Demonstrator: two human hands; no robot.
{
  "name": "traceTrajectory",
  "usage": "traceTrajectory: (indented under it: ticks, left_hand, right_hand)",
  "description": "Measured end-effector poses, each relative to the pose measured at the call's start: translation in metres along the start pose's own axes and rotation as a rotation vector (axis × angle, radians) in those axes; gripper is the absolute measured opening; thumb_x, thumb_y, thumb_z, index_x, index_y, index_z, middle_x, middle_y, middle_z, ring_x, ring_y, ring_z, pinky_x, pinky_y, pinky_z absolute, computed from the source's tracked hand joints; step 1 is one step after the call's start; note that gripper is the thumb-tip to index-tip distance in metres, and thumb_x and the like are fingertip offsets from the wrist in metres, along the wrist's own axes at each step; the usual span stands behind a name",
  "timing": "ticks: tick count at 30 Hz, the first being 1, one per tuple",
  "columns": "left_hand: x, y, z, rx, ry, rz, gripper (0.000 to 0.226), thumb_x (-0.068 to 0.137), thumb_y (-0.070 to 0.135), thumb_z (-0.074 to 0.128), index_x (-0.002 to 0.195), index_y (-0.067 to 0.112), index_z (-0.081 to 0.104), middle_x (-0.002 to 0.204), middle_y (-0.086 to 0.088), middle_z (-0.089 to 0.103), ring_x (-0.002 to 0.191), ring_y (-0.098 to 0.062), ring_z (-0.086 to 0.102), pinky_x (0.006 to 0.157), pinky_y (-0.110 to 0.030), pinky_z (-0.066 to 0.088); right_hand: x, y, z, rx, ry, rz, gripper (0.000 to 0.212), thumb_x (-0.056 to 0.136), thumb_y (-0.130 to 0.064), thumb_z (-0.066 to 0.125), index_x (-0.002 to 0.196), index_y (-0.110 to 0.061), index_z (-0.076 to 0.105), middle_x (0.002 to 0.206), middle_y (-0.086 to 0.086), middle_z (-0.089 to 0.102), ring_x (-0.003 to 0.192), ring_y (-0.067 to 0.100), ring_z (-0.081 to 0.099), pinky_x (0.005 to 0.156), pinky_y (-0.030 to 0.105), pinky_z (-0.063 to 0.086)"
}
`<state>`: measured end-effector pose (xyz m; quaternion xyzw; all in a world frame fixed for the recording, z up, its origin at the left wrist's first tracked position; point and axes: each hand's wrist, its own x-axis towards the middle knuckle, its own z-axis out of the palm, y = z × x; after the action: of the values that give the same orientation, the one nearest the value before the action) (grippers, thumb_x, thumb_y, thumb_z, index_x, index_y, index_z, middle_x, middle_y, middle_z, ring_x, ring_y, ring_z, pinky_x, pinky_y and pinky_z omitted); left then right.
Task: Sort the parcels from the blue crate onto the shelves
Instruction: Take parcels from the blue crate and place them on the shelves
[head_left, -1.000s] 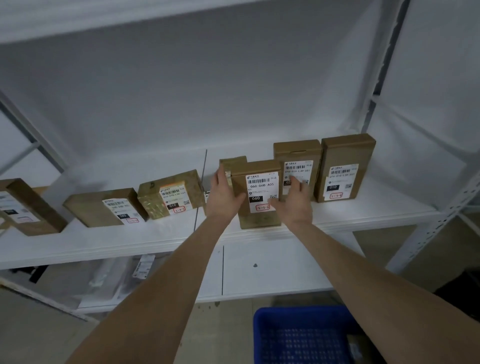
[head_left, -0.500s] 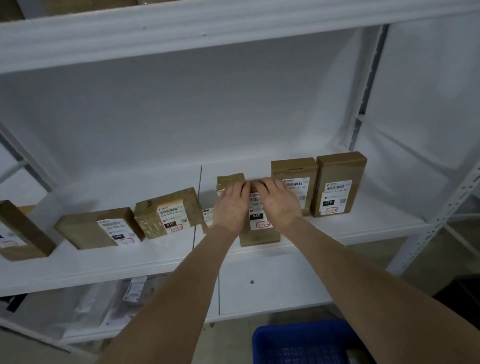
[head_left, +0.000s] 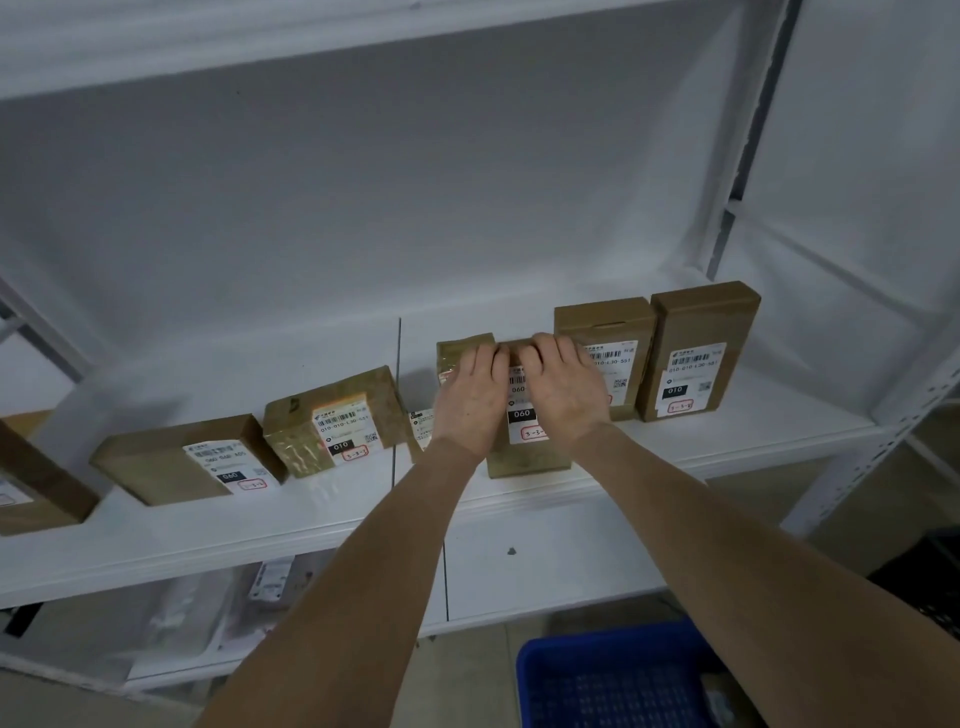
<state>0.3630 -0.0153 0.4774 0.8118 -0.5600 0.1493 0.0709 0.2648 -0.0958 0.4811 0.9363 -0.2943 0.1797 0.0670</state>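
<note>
**Two grips on one parcel at the shelf**

Head view: both bare forearms reach up to a white metal shelf (head_left: 208, 551). The left grip (head_left: 470, 402) and the right grip (head_left: 563, 395) sit side by side on the 060 parcel (head_left: 524, 462), a brown box that stands upright near the shelf's front edge. The fingers of both are hooked over its top edge and the palms cover most of its label, so each is grasping the box.

A small taped parcel (head_left: 460, 345) stands just behind the left grip. To the right, the first upright box (head_left: 602, 322) is touching or nearly touching the right grip, and the second upright box (head_left: 698, 322), labelled 010, stands just beside that.

To the left lie a tilted taped 010 parcel (head_left: 332, 421), a flat brown box (head_left: 171, 462) and an edge parcel (head_left: 31, 483) cut off by the frame. The blue crate (head_left: 613, 670) is on the floor below, under the right forearm.
</note>
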Motion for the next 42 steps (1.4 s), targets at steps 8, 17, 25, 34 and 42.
traceTrajectory:
  ticks: [8, 17, 25, 34, 42]
  left_hand:
    - [0.015, -0.008, 0.008, 0.023, 0.025, 0.008, 0.063, 0.085, 0.01, 0.063, 0.139, 0.003, 0.032, 0.14, -0.012, 0.037, 0.129, -0.025, 0.035, 0.11, -0.032, 0.033]
    - [0.019, -0.012, 0.008, -0.02, 0.048, 0.008, 0.063, 0.083, 0.012, 0.066, 0.138, 0.004, 0.035, 0.14, -0.011, 0.038, 0.129, -0.025, 0.035, 0.107, -0.031, 0.035]
    - [-0.001, -0.015, -0.01, -0.053, 0.024, 0.006, 0.065, 0.09, 0.018, 0.056, 0.146, 0.009, 0.026, 0.147, -0.008, 0.03, 0.137, -0.022, 0.027, 0.112, -0.033, 0.03]
    - [-0.059, 0.019, -0.004, -0.038, -0.045, 0.073, 0.059, 0.085, 0.008, 0.051, 0.141, 0.012, 0.032, 0.138, -0.01, 0.036, 0.123, -0.026, 0.038, 0.096, -0.035, 0.042]
    - [-0.091, 0.09, 0.029, -0.059, -0.282, 0.161, 0.062, 0.086, 0.012, 0.058, 0.142, 0.012, 0.03, 0.145, -0.012, 0.029, 0.132, -0.027, 0.032, 0.1, -0.034, 0.039]
  right_hand:
    - [0.016, 0.002, 0.008, 0.002, 0.016, 0.0, 0.04, 0.086, -0.003, 0.054, 0.124, -0.008, 0.044, 0.129, 0.012, 0.045, 0.118, 0.031, 0.041, 0.107, 0.04, 0.029]
    - [0.019, 0.003, 0.009, 0.017, 0.017, -0.002, 0.042, 0.086, -0.001, 0.054, 0.127, -0.006, 0.045, 0.132, 0.015, 0.044, 0.122, 0.033, 0.041, 0.109, 0.041, 0.029]
    - [0.004, 0.004, -0.011, -0.065, -0.037, 0.027, 0.074, 0.085, -0.017, 0.064, 0.146, -0.014, 0.023, 0.144, 0.011, 0.032, 0.137, 0.029, 0.025, 0.117, 0.043, 0.019]
    - [-0.067, 0.008, -0.019, -0.031, -0.108, 0.134, 0.073, 0.082, -0.011, 0.063, 0.145, -0.016, 0.027, 0.145, 0.011, 0.032, 0.133, 0.029, 0.033, 0.107, 0.042, 0.035]
    - [-0.155, 0.044, 0.002, 0.007, -0.309, 0.221, 0.078, 0.087, -0.012, 0.063, 0.149, -0.018, 0.017, 0.151, 0.011, 0.022, 0.13, 0.026, 0.036, 0.098, 0.034, 0.045]
